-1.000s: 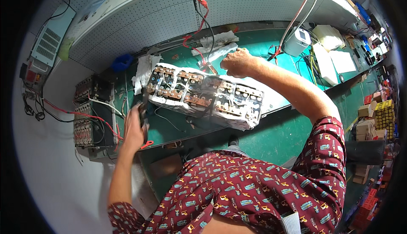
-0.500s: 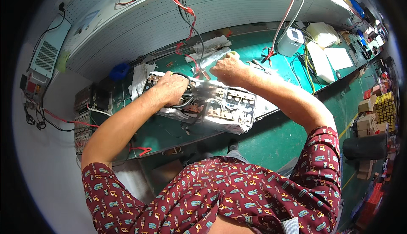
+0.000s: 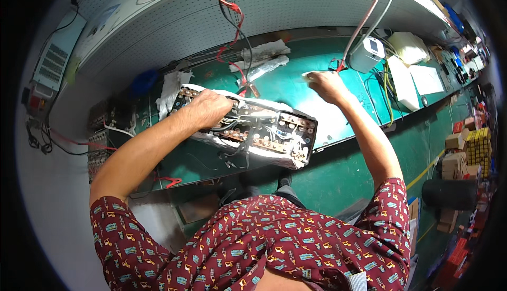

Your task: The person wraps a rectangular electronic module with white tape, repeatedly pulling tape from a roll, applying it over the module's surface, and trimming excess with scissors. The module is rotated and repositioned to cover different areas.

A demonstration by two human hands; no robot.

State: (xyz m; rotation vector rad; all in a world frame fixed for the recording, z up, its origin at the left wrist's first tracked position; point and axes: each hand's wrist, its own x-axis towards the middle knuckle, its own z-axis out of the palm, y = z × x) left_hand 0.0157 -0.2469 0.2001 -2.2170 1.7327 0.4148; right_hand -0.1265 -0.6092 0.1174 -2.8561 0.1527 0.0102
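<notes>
A long battery pack (image 3: 290,144) wrapped in white sheeting lies across the bench front, its top showing copper terminals, dark cells and wires. My left hand (image 3: 210,107) is closed over the left half of the pack, among dark cables (image 3: 224,123); its fingertips are hidden, so what they grip cannot be made out. Beyond the pack's right end, my right hand (image 3: 328,86) is raised above the bench, closed on a small pale piece (image 3: 308,77) whose kind is unclear. Loose dark wire ends (image 3: 228,161) hang off the pack's front side.
A red lead with a clip (image 3: 243,86) lies behind the pack, beside crumpled white sheeting (image 3: 264,59). At the right back stand a white device (image 3: 366,54) and red and black clips (image 3: 338,65). A red clip (image 3: 170,181) lies at the front edge. A black bin (image 3: 449,194) stands right.
My right hand has moved right, away from the pack, with the pale piece. My left hand stays on the pack. A hazy blur over the pack's middle has gone.
</notes>
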